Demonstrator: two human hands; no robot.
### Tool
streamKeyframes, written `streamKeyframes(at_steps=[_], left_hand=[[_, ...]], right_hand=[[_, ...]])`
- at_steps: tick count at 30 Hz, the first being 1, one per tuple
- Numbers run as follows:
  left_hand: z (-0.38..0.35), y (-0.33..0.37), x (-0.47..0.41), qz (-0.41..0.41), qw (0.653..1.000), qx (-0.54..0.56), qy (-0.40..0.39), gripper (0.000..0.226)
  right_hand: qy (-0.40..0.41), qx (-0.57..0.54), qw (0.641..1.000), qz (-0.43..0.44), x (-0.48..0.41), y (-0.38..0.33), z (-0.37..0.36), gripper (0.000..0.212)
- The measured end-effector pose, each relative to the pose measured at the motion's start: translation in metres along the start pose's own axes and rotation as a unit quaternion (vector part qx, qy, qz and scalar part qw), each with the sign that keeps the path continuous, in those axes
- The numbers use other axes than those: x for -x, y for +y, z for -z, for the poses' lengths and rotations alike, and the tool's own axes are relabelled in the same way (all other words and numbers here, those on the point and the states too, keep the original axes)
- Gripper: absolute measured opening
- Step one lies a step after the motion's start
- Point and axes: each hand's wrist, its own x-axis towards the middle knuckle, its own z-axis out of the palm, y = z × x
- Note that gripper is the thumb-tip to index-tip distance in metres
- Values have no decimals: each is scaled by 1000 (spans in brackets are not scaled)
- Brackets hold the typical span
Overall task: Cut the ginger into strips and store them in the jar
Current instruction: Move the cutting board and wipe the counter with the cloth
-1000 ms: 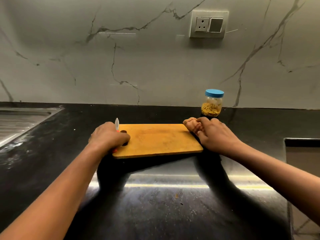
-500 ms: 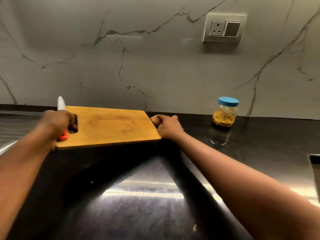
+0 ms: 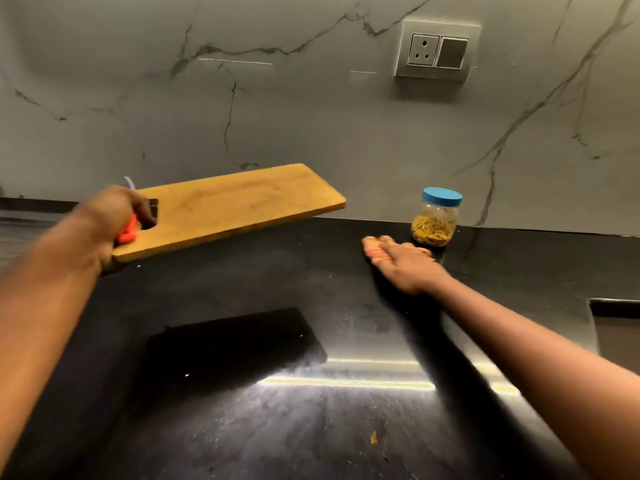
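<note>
My left hand (image 3: 114,216) grips the wooden cutting board (image 3: 239,206) by its handle hole, together with a knife (image 3: 127,230) that has an orange handle and a white blade tip. The board hangs in the air above the black counter, tilted up at its right end. A clear jar (image 3: 435,218) with a blue lid stands at the back of the counter, holding yellow ginger strips. My right hand (image 3: 398,259) lies with straight fingers on the counter, just left of and in front of the jar, holding nothing.
The black counter (image 3: 311,393) is glossy and shows the board's shadow. One small yellow scrap (image 3: 373,437) lies near its front. A socket and switch plate (image 3: 437,50) sits on the marble wall. A recess (image 3: 616,327) opens at the right edge.
My left hand has lifted the board and knife off the counter and carried them left and up. My right hand has let go of the board's right end and now rests by the jar.
</note>
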Motion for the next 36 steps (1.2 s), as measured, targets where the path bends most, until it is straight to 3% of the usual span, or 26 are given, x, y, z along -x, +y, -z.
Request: streamKeyframes(at_steps=[2,4,6,8,11,14,16,18,21,25,27,32,36], left_hand=[[-15,4,6,6,999,8,-33,31],[-23,3,13,23,998,23,-63,21],[-30,4,19,32,995,25,-86,13],[-36,3,22,46,992,33,-109,19],[-46,8,27,68,987,63,-131,13],[-50,19,41,76,983,85,-140,8],[-53,26,48,69,981,100,-149,6],[-54,32,53,58,982,100,-152,6],[-59,39,59,36,986,80,-141,7],[-64,38,66,29,985,85,-145,4],[-67,38,69,30,984,90,-152,4],[-82,35,86,27,980,94,-175,10],[-84,33,99,29,973,112,-197,11]], right_hand=[[25,-2,998,-62,21,49,10,79],[11,16,995,-98,34,73,16,77],[-4,30,991,-130,38,66,17,75],[-9,41,986,-160,33,38,20,77],[-8,44,995,-87,30,-19,10,69],[81,65,994,42,48,-104,-12,39],[111,107,982,105,62,-169,-30,44],[93,80,984,126,82,-223,-34,55],[1,63,988,139,101,-248,-37,48],[128,52,974,178,122,-190,-22,37],[159,54,974,150,127,-136,-11,33],[65,29,997,17,149,20,21,38],[46,31,996,-68,171,77,42,36]])
